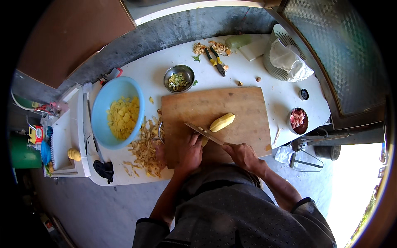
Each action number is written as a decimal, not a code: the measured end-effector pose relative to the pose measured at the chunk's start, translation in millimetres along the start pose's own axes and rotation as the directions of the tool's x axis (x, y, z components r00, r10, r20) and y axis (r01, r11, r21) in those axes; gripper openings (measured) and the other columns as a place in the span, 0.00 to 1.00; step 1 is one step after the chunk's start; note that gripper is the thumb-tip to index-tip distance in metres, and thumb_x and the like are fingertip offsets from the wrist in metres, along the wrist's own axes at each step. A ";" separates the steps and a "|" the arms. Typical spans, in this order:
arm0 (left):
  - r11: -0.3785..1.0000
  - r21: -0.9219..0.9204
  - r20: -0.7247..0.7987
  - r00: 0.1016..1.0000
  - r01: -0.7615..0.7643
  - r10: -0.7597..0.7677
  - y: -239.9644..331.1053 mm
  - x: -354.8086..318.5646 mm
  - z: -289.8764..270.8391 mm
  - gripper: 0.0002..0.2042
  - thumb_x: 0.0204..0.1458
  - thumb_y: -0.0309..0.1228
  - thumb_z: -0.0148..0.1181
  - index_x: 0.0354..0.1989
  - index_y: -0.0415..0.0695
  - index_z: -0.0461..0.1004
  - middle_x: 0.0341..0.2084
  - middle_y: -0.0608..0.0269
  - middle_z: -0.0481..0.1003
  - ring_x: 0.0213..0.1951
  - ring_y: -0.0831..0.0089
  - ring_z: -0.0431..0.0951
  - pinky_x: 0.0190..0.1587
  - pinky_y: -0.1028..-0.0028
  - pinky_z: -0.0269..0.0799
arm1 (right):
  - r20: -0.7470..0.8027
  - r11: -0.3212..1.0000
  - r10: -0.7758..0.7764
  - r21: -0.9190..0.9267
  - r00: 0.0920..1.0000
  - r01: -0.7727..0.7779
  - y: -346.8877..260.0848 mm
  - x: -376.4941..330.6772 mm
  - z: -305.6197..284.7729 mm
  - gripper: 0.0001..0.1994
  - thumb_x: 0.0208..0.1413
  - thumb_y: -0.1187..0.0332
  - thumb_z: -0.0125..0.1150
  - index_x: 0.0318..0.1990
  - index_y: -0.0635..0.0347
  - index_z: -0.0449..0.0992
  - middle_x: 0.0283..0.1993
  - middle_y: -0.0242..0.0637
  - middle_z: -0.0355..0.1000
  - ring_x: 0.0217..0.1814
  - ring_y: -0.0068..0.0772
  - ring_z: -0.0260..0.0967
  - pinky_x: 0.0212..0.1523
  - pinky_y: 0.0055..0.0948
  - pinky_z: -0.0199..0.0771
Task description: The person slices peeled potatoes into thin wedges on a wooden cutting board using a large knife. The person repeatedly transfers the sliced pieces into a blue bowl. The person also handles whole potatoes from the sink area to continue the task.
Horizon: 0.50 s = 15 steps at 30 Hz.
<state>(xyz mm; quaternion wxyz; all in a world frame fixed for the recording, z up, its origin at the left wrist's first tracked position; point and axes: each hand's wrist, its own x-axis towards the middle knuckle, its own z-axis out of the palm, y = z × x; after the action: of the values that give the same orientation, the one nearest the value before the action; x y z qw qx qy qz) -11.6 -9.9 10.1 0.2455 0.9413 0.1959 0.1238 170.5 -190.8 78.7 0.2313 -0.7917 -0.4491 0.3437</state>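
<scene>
A knife (206, 133) is in my right hand (244, 156), its fingers wrapped round the handle and the blade slanting up to the left. Beneath the blade, my left hand (191, 151) has its fingers bent over a yellow piece of peeled potato (204, 141), mostly hidden by blade and fingers. Pale bits cling to the blade. Just beyond the knife, a longish peeled potato (222, 122) lies on the wooden cutting board (186, 105). To the left stands a light blue bowl (99, 120) holding cut yellow potato pieces (123, 118).
Peelings (147, 151) are heaped left of the board. Behind it are a metal bowl (188, 73) of chopped greens and garlic, and pliers (216, 62) beside nut-like crumbs. A bowl of raw meat (297, 120), a black lid (304, 94) and a slotted basket (278, 62) stand right.
</scene>
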 end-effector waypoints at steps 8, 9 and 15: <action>1.000 -0.010 -0.022 1.000 0.013 -0.013 -10.2 -6.9 15.4 0.18 0.58 0.26 0.62 0.57 0.36 0.79 0.64 0.51 0.74 0.63 0.47 0.74 0.59 0.53 0.77 | -0.001 0.999 -0.038 0.008 0.999 0.038 -8.7 -14.8 -11.0 0.22 0.78 0.51 0.50 0.56 0.57 0.84 0.35 0.60 0.81 0.41 0.67 0.80 0.44 0.60 0.80; 1.000 -0.007 -0.024 1.000 0.011 -0.011 -10.2 -6.6 15.5 0.18 0.57 0.26 0.63 0.56 0.36 0.80 0.64 0.51 0.74 0.62 0.47 0.74 0.59 0.54 0.78 | -0.019 0.999 -0.051 0.002 0.999 0.051 -7.7 -13.9 -9.3 0.21 0.78 0.51 0.50 0.56 0.57 0.84 0.35 0.60 0.81 0.41 0.67 0.80 0.44 0.60 0.80; 1.000 0.016 -0.051 0.999 0.011 -0.010 -12.6 -4.6 18.3 0.17 0.57 0.27 0.64 0.54 0.38 0.81 0.62 0.53 0.76 0.59 0.48 0.77 0.55 0.54 0.79 | -0.055 0.978 -0.060 -0.204 0.997 0.048 -10.4 -0.3 2.3 0.22 0.78 0.50 0.50 0.56 0.57 0.84 0.37 0.59 0.82 0.42 0.66 0.82 0.45 0.58 0.81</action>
<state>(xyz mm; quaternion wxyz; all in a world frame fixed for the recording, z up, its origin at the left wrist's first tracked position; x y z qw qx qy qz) -13.6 -9.3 -12.5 0.2334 0.9388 0.2079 0.1448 162.9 -185.8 84.3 0.1725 -0.8088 -0.4957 0.2655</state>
